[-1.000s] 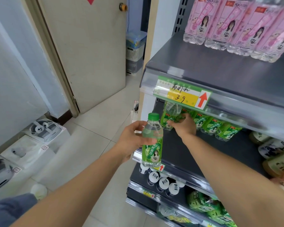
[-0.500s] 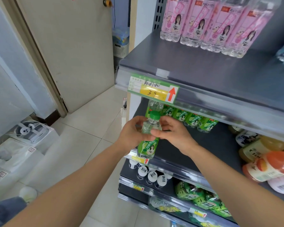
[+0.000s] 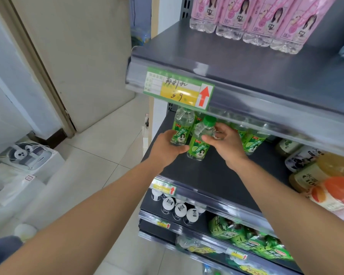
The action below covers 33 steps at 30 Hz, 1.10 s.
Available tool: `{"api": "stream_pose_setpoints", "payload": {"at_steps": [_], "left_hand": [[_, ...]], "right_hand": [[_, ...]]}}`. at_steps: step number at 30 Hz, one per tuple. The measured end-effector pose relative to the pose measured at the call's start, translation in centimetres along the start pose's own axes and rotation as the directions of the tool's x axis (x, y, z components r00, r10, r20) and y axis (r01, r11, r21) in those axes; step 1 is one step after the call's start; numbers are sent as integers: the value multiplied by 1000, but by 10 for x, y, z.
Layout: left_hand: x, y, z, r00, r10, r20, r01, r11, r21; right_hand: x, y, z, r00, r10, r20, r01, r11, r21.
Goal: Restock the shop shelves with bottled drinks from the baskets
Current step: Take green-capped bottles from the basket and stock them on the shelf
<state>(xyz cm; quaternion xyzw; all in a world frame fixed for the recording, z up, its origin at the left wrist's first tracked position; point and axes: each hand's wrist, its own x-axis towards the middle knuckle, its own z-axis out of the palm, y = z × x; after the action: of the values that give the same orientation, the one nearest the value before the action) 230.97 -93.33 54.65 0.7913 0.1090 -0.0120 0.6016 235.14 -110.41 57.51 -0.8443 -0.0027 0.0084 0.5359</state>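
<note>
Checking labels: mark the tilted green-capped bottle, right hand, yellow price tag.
tilted green-capped bottle (image 3: 199, 147): head view, label.
right hand (image 3: 229, 144): head view, back.
yellow price tag (image 3: 179, 89): head view, centre.

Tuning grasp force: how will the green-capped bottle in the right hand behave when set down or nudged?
The green-capped bottle looks full, so probably heavy for its size. Tall and narrow, tilted in the right hand: likely to tip if nudged. Its glossy label may be slippery.
</note>
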Motion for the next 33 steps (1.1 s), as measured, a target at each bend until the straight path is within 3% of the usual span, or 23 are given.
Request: {"api": "stream_pose_setpoints", "payload": {"at_steps": [4,10,18,27,33], "left_hand": [[17,-4,5,996,85,-9,-84,992,92],[37,-11,11,995,87,51,-95,979,182],[41,-15,13,993,114,25,-117,975,188],[44,-20,14,990,129,62,-137,980,144],[41,-16,13,988,140,62,-148,978,145]], "right_hand": [[17,4,6,999,-1,-50,2,1000,18],[25,18,19,985,-30,-168,32,999,4],[25,36,30,983,5,-184,-33,988,-153],[30,40,37,974,-25,-226,-9,989,-151],[29,39,34,989,13,-150,-45,977,-208]]}}
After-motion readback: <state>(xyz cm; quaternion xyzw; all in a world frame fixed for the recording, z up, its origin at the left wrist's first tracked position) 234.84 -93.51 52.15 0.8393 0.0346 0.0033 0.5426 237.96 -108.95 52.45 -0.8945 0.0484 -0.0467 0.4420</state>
